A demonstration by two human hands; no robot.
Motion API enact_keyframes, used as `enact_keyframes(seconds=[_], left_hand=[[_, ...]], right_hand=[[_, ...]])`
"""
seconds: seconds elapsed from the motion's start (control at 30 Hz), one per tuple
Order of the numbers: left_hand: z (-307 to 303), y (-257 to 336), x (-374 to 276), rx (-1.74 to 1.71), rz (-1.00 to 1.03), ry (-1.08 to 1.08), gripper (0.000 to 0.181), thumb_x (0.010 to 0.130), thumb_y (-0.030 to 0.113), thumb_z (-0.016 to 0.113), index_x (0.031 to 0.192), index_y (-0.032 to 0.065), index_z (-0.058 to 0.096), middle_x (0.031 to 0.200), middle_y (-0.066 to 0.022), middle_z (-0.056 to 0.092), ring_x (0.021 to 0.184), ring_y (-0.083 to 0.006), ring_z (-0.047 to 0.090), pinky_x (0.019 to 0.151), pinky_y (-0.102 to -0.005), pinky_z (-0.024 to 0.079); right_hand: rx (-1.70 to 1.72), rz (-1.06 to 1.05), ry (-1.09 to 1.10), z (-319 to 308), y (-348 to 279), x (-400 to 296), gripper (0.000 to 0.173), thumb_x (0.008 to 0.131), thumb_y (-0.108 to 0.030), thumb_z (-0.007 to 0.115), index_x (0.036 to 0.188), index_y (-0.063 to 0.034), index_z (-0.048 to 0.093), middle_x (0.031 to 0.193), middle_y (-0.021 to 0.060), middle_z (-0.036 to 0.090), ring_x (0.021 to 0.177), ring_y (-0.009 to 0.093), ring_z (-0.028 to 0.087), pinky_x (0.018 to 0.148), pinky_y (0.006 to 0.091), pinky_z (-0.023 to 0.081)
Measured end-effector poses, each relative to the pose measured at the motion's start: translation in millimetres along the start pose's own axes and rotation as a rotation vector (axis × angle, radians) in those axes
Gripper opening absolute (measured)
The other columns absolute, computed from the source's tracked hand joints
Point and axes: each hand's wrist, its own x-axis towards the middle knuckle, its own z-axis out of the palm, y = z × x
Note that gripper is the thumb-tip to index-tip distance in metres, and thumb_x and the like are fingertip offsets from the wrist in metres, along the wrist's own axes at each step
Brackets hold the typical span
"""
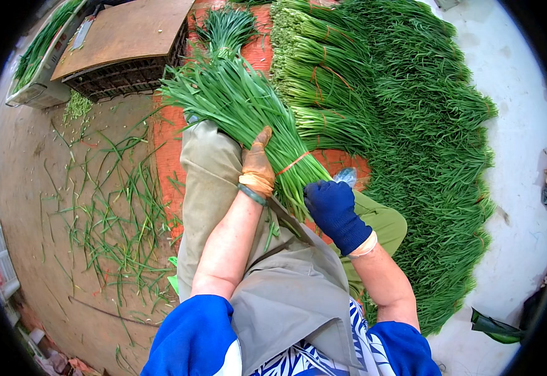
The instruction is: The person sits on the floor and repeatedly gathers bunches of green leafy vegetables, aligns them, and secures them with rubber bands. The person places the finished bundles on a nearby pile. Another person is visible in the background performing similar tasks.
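Note:
A long bunch of garlic chives (250, 101) lies slantwise across my lap, leaf tips up and to the left, stem ends toward my right hand. A red tie (293, 163) circles its lower stems. My left hand (257, 164), in an orange-brown stained glove, holds the bunch from its left side, thumb over the leaves. Curled at the stem ends is my right hand (332, 214), in a navy knit glove; its fingertips are hidden. A grey apron (292, 301) covers my lap, with a few loose leaf bits on it.
Tied bunches (325, 80) are stacked ahead, beside a wide bank of chives (424, 188) on my right. A loose bunch (226, 30) rests on the orange sheet (168, 155). Leaf scraps (123, 221) litter the left floor. A wooden board (128, 33) tops a crate (118, 77).

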Motion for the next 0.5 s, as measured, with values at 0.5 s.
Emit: enact_keyframes(seconds=[0.5], left_hand=[[-10.1, -3.2, 10.9, 0.016, 0.034, -0.052, 0.028, 0.088, 0.014, 0.062, 0.113, 0.0011, 0.062, 0.108, -0.0104, 0.066, 0.093, -0.0255, 0.065, 0.086, -0.0397, 0.054]], right_hand=[[1.05, 0.023, -0.816, -63.6, 20.9, -58.5, 0.028, 0.08, -0.03, 0.071, 0.079, -0.003, 0.063, 0.066, 0.0097, 0.059, 0.058, 0.019, 0.053, 0.059, 0.0355, 0.044]])
